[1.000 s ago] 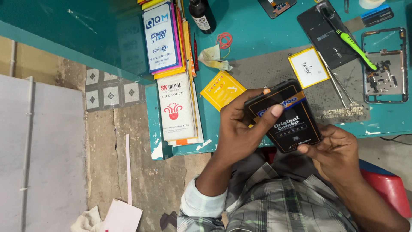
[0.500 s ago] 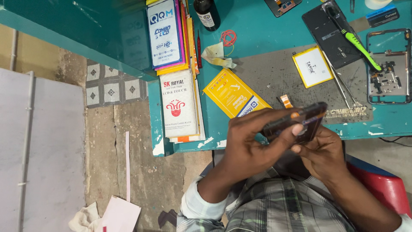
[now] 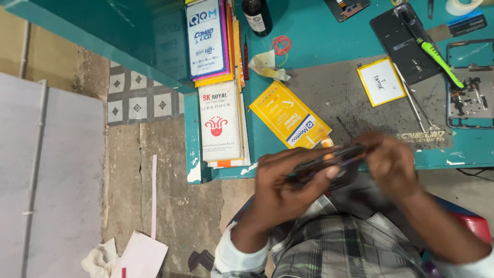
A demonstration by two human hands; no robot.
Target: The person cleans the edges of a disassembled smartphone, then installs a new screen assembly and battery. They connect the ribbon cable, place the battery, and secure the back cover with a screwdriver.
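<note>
Item: flat black packet (image 3: 329, 163), held edge-on between both hands just off the near edge of the tabletop (image 3: 319, 46), above the person's lap; blurred, its face not legible in this view. Left hand (image 3: 288, 188) was closed around the packet's left end, fingers wrapped over its upper side, thumb beneath. Right hand (image 3: 391, 162) gripped the packet's right end, fingers curled on it. Adjoining, on the tabletop: yellow packet (image 3: 289, 121) lying flat just beyond the left hand, apart from it; stack of printed boxes (image 3: 218, 118) at the left edge; grey work mat (image 3: 350, 98) beyond the hands; yellow-edged white battery (image 3: 381, 81) on the mat, far right; green-handled tool (image 3: 435, 54) lying across a dark phone back (image 3: 399, 46); dark bottle (image 3: 256, 16) at the far edge.
</note>
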